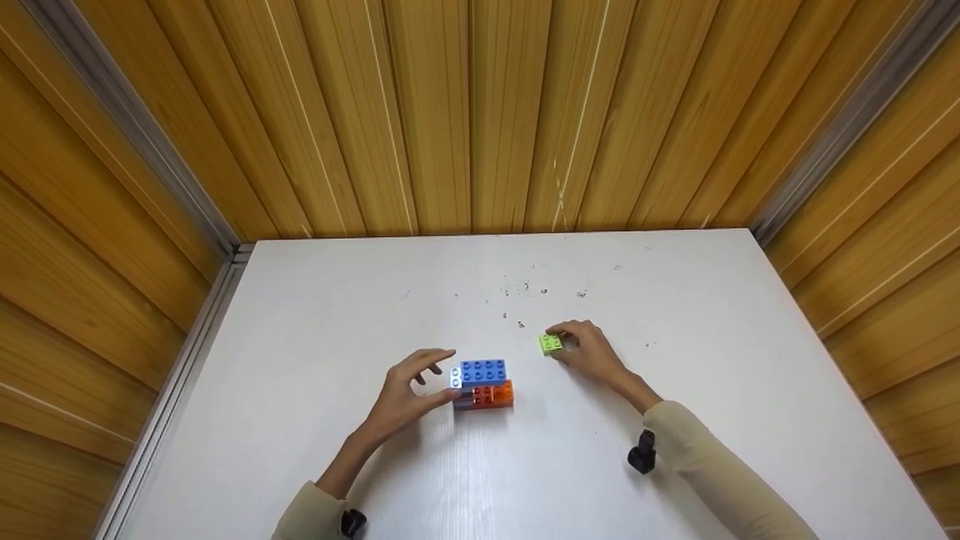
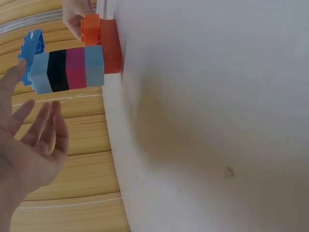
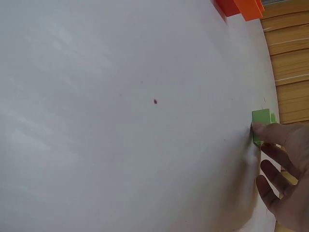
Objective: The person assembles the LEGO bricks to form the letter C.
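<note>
A small stack of building bricks stands on the table. In the left wrist view, it has a red brick (image 2: 111,48) at the bottom, an orange brick (image 2: 91,29) and a column with pale blue, magenta (image 2: 76,67) and black (image 2: 58,71) bricks. Uppermost is a blue brick (image 1: 484,371), studs up. My left hand (image 1: 395,394) is at the stack's left side, thumb tip right at the upper brick, its other fingers spread and apart from it. Off to the right, my right hand (image 1: 592,356) pinches a lime green brick (image 1: 550,343) between thumb and finger, low over the table.
The white table (image 1: 300,315) carries small dark marks toward its back. Corrugated wood-look panels (image 1: 472,120) rise behind it and at both sides. Each wrist wears a black device, the right one (image 1: 642,452) hanging below the beige sleeve (image 1: 705,457).
</note>
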{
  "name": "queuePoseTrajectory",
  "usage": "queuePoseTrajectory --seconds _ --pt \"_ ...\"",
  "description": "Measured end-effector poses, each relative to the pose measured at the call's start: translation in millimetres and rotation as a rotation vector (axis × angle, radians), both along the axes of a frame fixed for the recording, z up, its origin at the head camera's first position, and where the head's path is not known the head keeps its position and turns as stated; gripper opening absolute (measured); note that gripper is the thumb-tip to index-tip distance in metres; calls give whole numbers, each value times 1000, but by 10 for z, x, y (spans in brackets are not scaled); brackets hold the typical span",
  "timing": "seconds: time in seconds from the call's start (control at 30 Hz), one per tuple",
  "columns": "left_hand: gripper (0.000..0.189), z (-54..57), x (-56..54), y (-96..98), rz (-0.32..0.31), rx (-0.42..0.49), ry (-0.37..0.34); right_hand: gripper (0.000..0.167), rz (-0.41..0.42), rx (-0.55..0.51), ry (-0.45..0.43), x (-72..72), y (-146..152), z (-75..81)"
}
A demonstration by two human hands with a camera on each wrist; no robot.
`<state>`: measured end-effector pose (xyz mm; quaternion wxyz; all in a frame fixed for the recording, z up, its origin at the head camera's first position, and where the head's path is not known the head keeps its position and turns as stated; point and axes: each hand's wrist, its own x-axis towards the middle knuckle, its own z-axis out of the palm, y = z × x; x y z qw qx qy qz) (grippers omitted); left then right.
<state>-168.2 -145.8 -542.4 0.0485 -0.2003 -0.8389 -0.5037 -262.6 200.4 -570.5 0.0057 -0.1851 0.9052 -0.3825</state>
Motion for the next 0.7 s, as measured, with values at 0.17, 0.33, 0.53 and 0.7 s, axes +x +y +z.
queuePoseTrajectory --seconds 0.17,0.33,0.53,0.7 --pt "59 95 14 77 25 -118 102 36 28 -25 36 76 46 16" --pt "56 172 9 153 16 -172 140 37 79 -61 75 162 50 59" --pt "40 193 -23 224 -22 -176 163 41 115 -103 50 321 -14 139" --pt "31 188 -38 255 -18 -159 153 43 144 -132 -10 454 -124 222"
